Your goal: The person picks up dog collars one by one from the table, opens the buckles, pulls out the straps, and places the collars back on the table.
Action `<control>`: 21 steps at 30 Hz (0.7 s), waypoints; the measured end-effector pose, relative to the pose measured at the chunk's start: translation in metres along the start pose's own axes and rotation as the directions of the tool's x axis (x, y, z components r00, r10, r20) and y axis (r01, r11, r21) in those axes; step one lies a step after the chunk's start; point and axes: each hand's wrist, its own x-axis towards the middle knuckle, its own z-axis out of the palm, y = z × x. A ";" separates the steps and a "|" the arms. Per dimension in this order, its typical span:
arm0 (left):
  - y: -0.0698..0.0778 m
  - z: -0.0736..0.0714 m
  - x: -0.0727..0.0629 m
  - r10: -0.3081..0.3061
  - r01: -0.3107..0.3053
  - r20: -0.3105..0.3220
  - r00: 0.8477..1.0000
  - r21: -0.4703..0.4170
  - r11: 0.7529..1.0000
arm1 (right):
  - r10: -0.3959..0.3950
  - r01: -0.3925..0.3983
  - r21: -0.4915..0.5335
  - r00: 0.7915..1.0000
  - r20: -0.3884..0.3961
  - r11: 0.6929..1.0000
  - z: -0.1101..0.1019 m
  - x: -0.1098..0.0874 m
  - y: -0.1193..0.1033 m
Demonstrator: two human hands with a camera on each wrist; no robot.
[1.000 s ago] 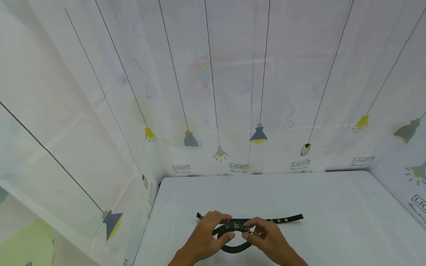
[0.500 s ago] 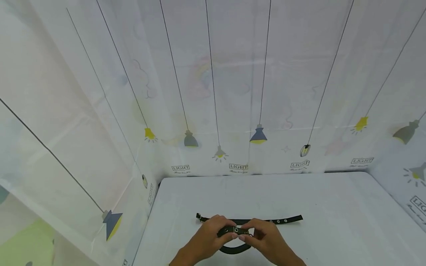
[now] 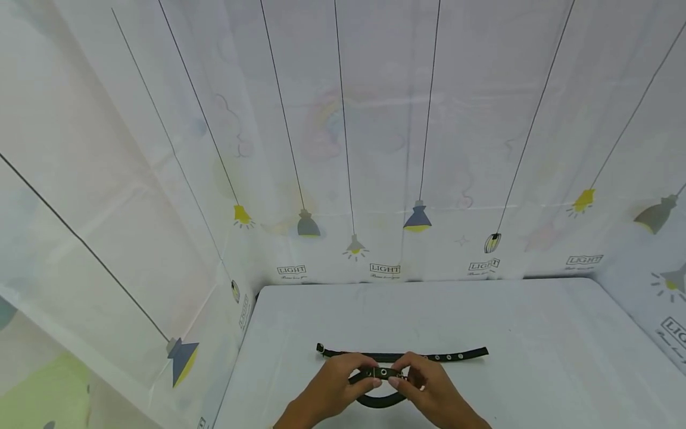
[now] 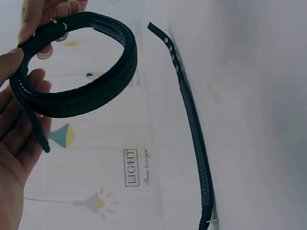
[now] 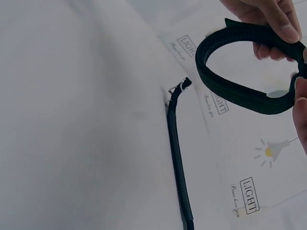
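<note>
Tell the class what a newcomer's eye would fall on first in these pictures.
Probably the looped dark collar, pinched between the left hand and the right hand over the white table. Next comes a second collar, lying stretched out on the table beyond it, then the hanging lamps printed on the backdrop behind.

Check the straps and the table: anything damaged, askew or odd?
Nothing stands out as damaged or spilled. The left hand and right hand hold the looped strap; its loose tip juts from the loop near the left hand, mildly untidy at most. The other strap lies on the table, its buckle end slightly bent.
</note>
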 end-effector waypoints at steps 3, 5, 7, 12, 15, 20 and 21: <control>-0.003 0.002 -0.001 -0.008 0.008 0.003 1.000 -0.032 0.999 | 0.018 -0.018 0.032 1.000 0.008 0.999 0.000 -0.001 0.001; -0.004 0.003 -0.001 -0.009 0.009 0.003 1.000 -0.055 0.998 | 0.039 -0.041 0.064 0.999 0.023 0.997 0.000 -0.003 0.002; -0.005 0.004 -0.001 -0.014 0.014 0.006 1.000 -0.088 0.996 | 0.057 -0.059 0.084 0.998 0.033 0.995 0.000 -0.005 0.003; -0.005 0.004 0.002 0.021 -0.018 0.028 0.999 -0.124 0.992 | 0.019 -0.023 0.077 0.999 0.049 0.997 -0.004 -0.005 0.005; -0.004 0.001 0.004 0.045 -0.039 0.048 0.998 -0.119 0.992 | 0.000 -0.003 0.042 0.997 0.073 0.999 -0.009 -0.002 0.003; 0.001 -0.002 0.006 0.051 -0.042 0.105 0.993 -0.092 0.995 | 0.036 -0.031 -0.029 0.982 0.184 0.999 -0.019 0.009 -0.004; 0.003 -0.003 0.007 0.053 -0.044 0.115 0.992 -0.080 0.996 | 0.047 -0.040 -0.037 0.977 0.209 0.999 -0.021 0.011 -0.005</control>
